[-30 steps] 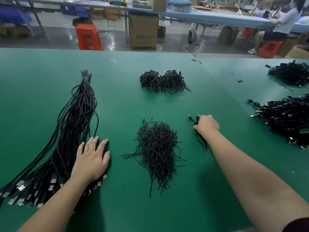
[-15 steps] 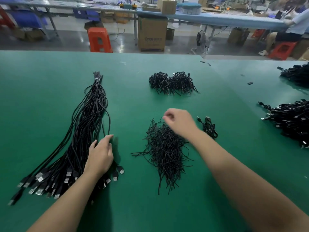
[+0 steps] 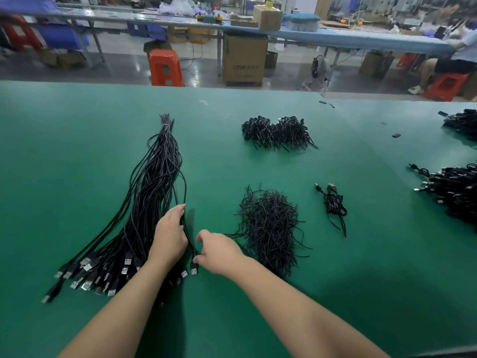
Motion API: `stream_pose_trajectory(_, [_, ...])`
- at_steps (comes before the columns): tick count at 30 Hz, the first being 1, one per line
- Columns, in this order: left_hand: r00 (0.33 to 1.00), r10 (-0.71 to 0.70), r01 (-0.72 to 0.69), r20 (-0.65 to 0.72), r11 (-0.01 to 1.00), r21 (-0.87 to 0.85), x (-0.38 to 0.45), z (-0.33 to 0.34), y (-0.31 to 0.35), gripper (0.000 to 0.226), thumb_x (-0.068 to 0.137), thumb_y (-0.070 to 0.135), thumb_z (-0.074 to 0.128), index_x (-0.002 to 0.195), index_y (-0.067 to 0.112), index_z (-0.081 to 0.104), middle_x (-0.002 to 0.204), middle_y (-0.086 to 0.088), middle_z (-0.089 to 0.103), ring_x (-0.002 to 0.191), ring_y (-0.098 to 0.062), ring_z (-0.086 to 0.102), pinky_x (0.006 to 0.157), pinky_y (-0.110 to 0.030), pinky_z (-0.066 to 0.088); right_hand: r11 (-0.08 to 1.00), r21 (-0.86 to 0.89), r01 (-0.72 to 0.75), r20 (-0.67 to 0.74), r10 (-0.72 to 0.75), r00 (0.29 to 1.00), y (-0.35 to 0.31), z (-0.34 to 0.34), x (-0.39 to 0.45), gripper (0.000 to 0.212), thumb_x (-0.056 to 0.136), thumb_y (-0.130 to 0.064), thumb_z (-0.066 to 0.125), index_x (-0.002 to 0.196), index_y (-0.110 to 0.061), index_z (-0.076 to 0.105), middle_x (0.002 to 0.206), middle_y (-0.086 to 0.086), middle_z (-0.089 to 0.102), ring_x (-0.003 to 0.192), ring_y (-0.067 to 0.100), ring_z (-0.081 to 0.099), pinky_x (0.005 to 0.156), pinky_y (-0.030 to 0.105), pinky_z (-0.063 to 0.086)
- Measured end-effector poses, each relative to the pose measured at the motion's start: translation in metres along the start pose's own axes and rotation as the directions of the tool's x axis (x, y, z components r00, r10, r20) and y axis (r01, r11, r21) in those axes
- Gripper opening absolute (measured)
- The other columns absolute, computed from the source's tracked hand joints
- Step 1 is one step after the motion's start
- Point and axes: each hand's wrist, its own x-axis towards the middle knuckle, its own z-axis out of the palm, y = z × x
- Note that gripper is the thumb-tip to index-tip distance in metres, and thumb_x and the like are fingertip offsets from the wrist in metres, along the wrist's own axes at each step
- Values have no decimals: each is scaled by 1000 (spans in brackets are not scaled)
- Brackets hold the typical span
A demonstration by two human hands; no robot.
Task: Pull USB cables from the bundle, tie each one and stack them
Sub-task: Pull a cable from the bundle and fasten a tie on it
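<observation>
Fingers (image 3: 198, 257) of right hand (image 3: 218, 251) curled toward one cable (image 3: 189, 239) just above its plug (image 3: 194, 269); pinch looks about closed, though actual contact cannot be confirmed. Left hand (image 3: 169, 236) laid on bundle (image 3: 154, 192), fingers bent over the strands at its right edge, apparently pinning them. Bundle fanned across mat (image 3: 77, 151), bound at far tip, plugs spread at near end. Ties (image 3: 268, 228) heaped just right of the hands; one tied cable (image 3: 334, 202) well apart beyond them. Advised: grip the cord close behind the plug, draw it steadily toward the near edge along the lay of the bundle, keep the left hand pressing so neighbours stay put. Risk, as judged: snagging where strands cross midway.
</observation>
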Motion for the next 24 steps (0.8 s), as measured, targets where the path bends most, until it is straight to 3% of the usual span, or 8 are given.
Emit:
stream_pose_trajectory(4, [1000,15,-15,5,997,75,-1,-1,1,58,85,-13,48,140,4,49,140,-13,53,131,-30,48,114,-46,36,995,84,-61,-22,63,998,2,-2,-1,29,92,-29,64,118,-15,66,112,6,72,106,28,64,90,39,54])
stream_pose_trajectory(8, [1000,27,-29,15,992,123,-2,-1,3,59,84,-15,46,140,5,50,141,-13,53,133,-29,46,115,-46,33,993,66,-93,-42,96,994,-1,-2,-4,35,89,-41,68,104,-10,70,96,7,72,90,29,67,77,37,56])
stream_pose_trajectory(13, [997,71,-74,26,979,190,-3,0,3,63,83,-17,44,140,8,52,147,-8,51,140,-22,40,119,-43,26,989,134,-54,-75,64,995,-4,1,-5,6,89,-21,64,94,-25,65,102,0,70,91,23,63,79,33,54])
stream_pose_trajectory(19, [998,38,-49,53,969,243,-1,3,-1,59,86,-11,45,139,14,55,147,-5,50,139,-28,40,117,-45,29,980,186,-65,-47,75,996,-6,1,-6,29,92,-24,65,120,-21,57,106,-4,68,102,21,62,83,33,50])
stream_pose_trajectory(24, [997,22,-39,73,973,229,-4,-1,4,73,78,-13,49,143,21,49,155,0,40,142,-26,36,121,-44,22,958,283,-39,-82,65,995,-10,1,-7,33,85,-20,62,118,-20,66,89,-11,57,83,14,54,73,26,44])
